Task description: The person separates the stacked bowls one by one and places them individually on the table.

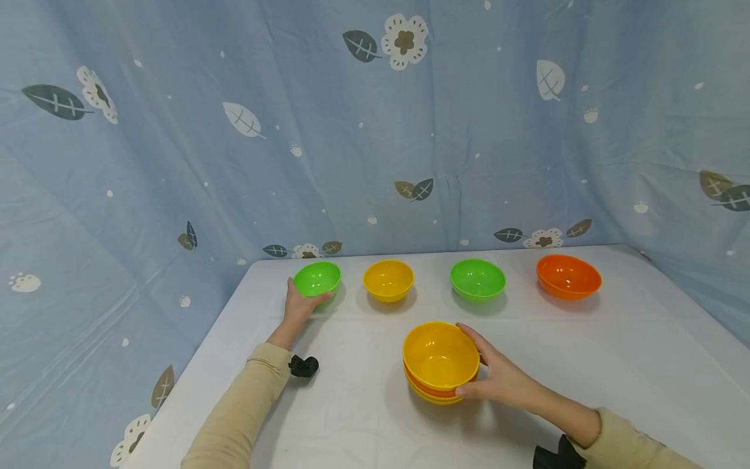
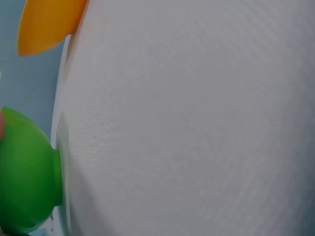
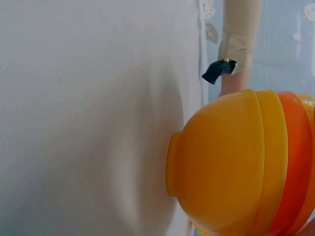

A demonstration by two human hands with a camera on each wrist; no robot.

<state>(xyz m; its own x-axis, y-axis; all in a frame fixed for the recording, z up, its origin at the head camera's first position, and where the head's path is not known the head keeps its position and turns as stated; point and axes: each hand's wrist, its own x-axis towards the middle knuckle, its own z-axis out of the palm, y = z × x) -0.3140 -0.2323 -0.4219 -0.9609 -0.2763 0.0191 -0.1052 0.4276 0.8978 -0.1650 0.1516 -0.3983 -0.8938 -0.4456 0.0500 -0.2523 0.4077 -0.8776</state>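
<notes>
At the back left of the table, my left hand (image 1: 299,307) holds a green bowl (image 1: 317,279) between thumb and fingers. The left wrist view shows this green bowl (image 2: 24,172) from the side, its foot close to the white cloth. Nearer the front, my right hand (image 1: 498,378) grips the right side of a stack of nested bowls (image 1: 441,358). A yellow bowl tops the stack, an orange rim shows under it, and more yellow lies below. From the side, the stack's lowest yellow bowl (image 3: 221,162) appears over the cloth with a shadow beneath it.
Right of the held green bowl, a yellow bowl (image 1: 388,281), a second green bowl (image 1: 477,280) and an orange bowl (image 1: 568,277) stand in a row along the back. White cloth covers the table (image 1: 340,417). A blue patterned curtain (image 1: 375,130) hangs behind and at the sides.
</notes>
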